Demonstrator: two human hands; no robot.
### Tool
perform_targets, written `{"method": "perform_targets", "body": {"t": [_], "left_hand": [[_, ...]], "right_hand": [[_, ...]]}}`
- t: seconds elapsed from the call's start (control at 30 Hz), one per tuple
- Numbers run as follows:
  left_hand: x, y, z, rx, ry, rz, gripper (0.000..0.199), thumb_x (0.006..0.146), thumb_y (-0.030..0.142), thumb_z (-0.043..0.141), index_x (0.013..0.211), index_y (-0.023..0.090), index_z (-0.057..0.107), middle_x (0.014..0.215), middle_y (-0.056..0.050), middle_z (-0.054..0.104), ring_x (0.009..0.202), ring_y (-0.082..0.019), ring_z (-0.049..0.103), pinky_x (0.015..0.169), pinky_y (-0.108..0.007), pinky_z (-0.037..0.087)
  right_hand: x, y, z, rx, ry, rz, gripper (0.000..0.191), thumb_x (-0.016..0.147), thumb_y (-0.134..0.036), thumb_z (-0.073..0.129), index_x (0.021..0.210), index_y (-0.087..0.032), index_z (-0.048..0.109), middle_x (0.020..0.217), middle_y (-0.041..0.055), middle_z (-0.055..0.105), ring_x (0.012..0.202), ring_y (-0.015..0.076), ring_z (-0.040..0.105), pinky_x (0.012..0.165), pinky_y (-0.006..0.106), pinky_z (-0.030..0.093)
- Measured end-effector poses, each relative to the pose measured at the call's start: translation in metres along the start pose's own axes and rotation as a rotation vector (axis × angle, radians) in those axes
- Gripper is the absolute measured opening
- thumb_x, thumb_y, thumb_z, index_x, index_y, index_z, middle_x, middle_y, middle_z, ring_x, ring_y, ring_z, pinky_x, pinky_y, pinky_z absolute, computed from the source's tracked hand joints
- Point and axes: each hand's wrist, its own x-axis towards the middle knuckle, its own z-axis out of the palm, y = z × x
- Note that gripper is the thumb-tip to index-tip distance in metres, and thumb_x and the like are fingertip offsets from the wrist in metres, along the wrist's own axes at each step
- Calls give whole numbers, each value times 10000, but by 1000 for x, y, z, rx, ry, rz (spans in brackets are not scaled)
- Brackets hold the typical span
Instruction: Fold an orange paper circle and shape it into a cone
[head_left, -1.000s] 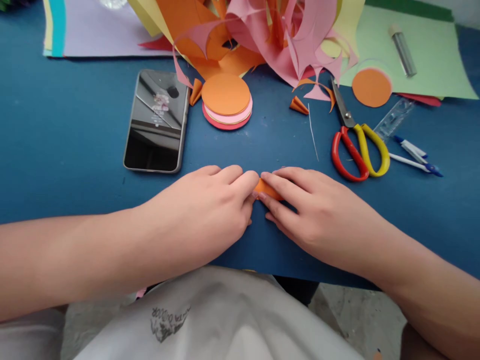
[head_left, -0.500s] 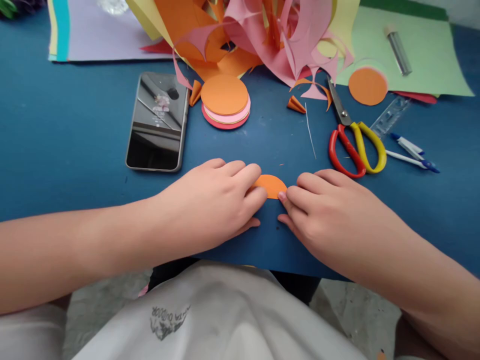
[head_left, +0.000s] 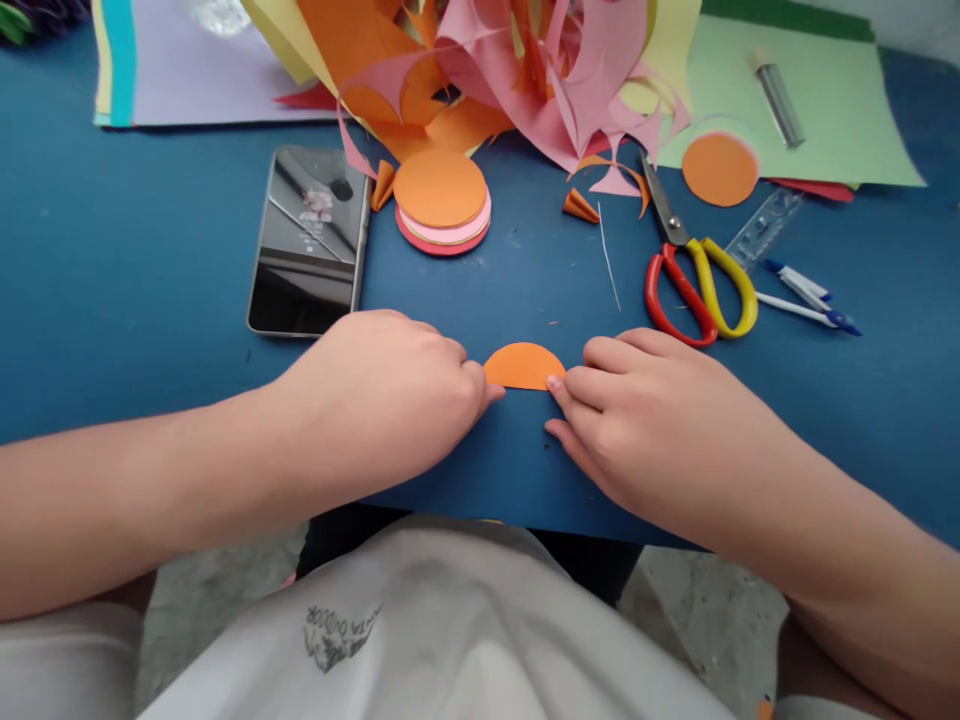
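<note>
Fingers: left hand (head_left: 382,400) curled, fingertips pinning the half-disc's left corner; right hand (head_left: 645,420) fingertips pinning its right corner | table (head_left: 150,300): blue | phone (head_left: 310,240): far left | scissors (head_left: 694,275): far right | disc stack (head_left: 442,200): far centre | half-disc (head_left: 523,366): orange, flat, near centre, between hands

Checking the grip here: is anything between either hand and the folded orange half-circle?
Nothing visible. The left hand and right hand each touch a lower corner of the orange half-circle, which lies flat on the blue table.
</note>
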Motion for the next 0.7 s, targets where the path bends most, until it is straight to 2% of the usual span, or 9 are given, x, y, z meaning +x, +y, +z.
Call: {"method": "perform_targets", "body": {"t": [0.13,0.23,0.3,0.37,0.4,0.43,0.5,0.6,0.7], "left_hand": [[6,2,7,22,130,10,427,1160,316,549,786,205,720,679,-43,629,667,-254,644,639,-386,359],[10,3,12,-30,89,21,373,1192,298,479,1087,200,823,888,-61,716,772,-261,692,662,-388,420],[11,2,14,-61,96,7,408,1203,317,461,1110,215,845,947,-69,719,791,-262,693,703,-393,461],[11,0,16,-97,101,-2,430,1212,332,452,1124,224,859,987,-77,720,797,-259,687,735,-399,488],[10,-1,17,-122,106,-4,434,1214,331,449,1123,221,859,1007,-82,722,801,-255,686,743,-397,498],[10,-2,18,-151,102,-4,425,1213,326,453,1119,213,852,1037,-86,726,811,-250,690,752,-393,511],[8,-3,18,-199,117,-12,364,1192,305,499,1052,189,814,1073,-89,726,825,-236,698,753,-375,528],[6,-4,17,-198,157,-66,195,1123,284,628,1015,172,745,1062,-82,715,807,-227,695,708,-352,516],[5,-4,15,-212,148,-97,177,1099,270,662,1217,163,739,1104,-84,727,871,-250,732,733,-355,531]], "right_hand": [[6,4,5,22,63,9,391,1063,-177,757,673,-214,772,658,52,681,739,276,588,669,425,411],[9,9,14,38,138,22,387,1067,-145,728,687,-214,741,649,39,653,713,258,566,637,425,397],[10,12,21,46,192,59,381,1088,-175,704,710,-209,737,684,48,661,715,254,563,636,422,414],[10,14,29,45,230,145,316,1129,-263,672,873,-149,819,828,108,741,800,289,614,683,435,473],[10,15,32,42,242,193,333,1147,-337,665,1065,-77,856,969,166,789,899,328,655,723,449,505],[9,15,35,29,235,220,436,1158,-388,650,1251,-6,838,1073,217,799,959,359,664,762,469,529],[9,15,39,25,197,232,516,1166,-435,633,1363,10,804,1141,249,781,990,375,648,801,489,542],[9,15,40,106,180,203,388,1167,-405,635,1193,-74,836,1099,216,762,955,348,631,802,477,545],[8,16,40,207,210,186,301,1158,-346,654,1095,-103,821,1102,203,778,967,335,655,803,463,556]]}}
